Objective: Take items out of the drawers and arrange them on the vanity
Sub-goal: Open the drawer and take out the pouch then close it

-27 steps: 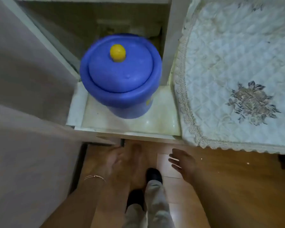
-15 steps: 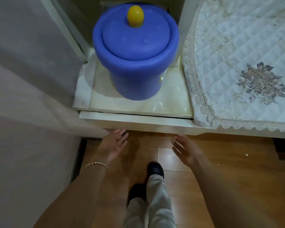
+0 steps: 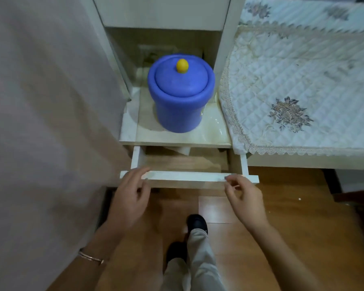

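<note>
You are now pulling a drawer partly out from under the tabletop, where half a second ago its front was flush and both of your hands were hanging free below it. Your left hand is hooking its fingers over the left end of the white drawer front; your right hand is pinching the front's top edge near its right end with thumb and fingers close together. The drawer's long axis is running left to right, its open side facing up and its front facing you. Inside the drawer, a wood-coloured bottom is showing, with a pale corner of something peeking out at the back; what it is cannot be told. Directly behind the drawer, the blue lidded tub with a yellow knob is standing upright on the tabletop. To the drawer's right, a quilted lace-edged cover is draping over the surface. Below the drawer lies the wooden floor.
</note>
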